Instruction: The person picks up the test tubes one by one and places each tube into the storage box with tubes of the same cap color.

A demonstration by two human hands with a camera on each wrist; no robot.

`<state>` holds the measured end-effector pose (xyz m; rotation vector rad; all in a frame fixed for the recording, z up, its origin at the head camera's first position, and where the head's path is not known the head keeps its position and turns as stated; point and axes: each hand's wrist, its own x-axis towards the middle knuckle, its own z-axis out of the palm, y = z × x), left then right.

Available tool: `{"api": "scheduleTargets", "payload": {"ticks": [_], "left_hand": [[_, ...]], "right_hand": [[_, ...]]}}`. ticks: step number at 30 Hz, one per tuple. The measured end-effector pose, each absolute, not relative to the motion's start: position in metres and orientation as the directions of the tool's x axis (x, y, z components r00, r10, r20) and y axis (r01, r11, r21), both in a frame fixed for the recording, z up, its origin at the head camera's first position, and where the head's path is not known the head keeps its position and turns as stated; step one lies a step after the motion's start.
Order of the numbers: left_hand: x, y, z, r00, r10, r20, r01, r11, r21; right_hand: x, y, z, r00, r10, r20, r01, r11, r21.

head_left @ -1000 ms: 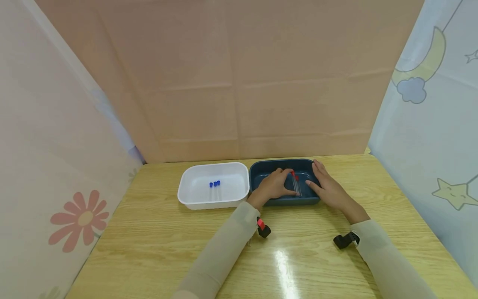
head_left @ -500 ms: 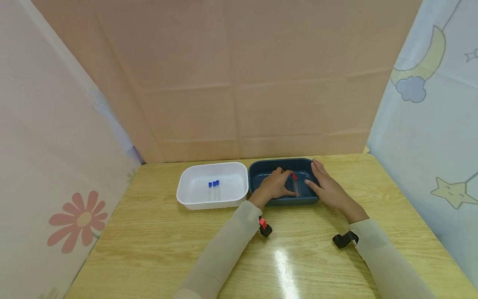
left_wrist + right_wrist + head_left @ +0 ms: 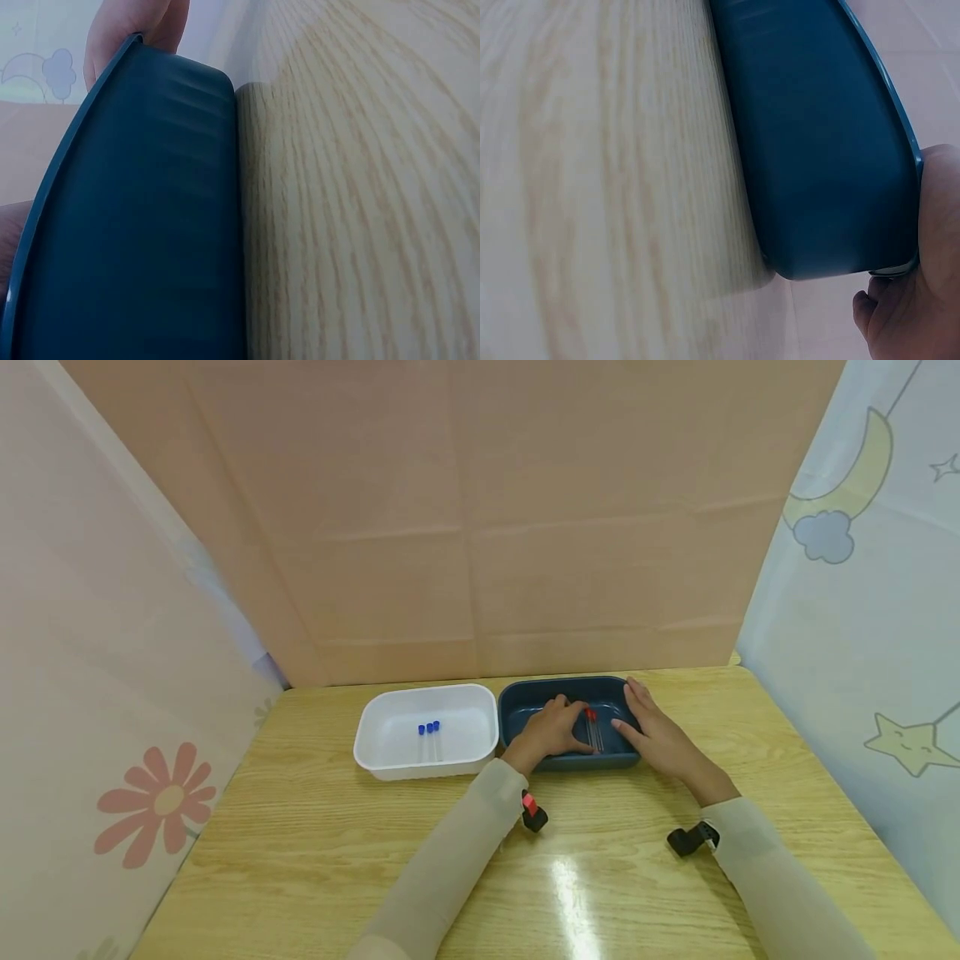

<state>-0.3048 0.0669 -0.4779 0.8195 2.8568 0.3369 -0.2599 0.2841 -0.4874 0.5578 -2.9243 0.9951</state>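
Note:
In the head view my left hand [image 3: 547,732] reaches over the near rim into a dark blue plastic tray [image 3: 577,763]. Its thumb and fingertips pinch the ends of red-capped clear test tubes [image 3: 596,737], which lie side by side on the tray floor with caps toward the back. My right hand [image 3: 666,742] holds the tray's right end, thumb on the inside and fingers along the outside. The right wrist view shows that hand [image 3: 922,300] at the tray corner. The left wrist view has the tray's outer wall [image 3: 142,210], with the tubes hidden behind it.
A white tray [image 3: 483,762] stands against the left side of the dark one. Inside it lie 3 blue-capped test tubes [image 3: 430,743] in a row. Behind both trays rises a brown paper backdrop [image 3: 480,568]. The table [image 3: 315,827] is wood-grained.
The red-capped tubes have shifted slightly under the left hand, and their caps now sit closer together. Both hands stay in nearly the same place.

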Motion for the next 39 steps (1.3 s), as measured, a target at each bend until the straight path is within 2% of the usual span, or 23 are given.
{"api": "scheduleTargets", "payload": {"ticks": [15, 39], "left_hand": [[-0.3056, 0.0691, -0.4809, -0.843, 0.534, -0.072, 0.512, 0.835, 0.203], [-0.3040, 0.0673, -0.4827, -0.853, 0.516, -0.078, 0.492, 0.845, 0.208]], "right_hand": [[-0.2577, 0.2828, -0.4841, -0.939, -0.329, 0.097, -0.321, 0.745, -0.585], [-0.2613, 0.2830, -0.4892, -0.937, -0.336, 0.095, -0.325, 0.742, -0.586]]}}
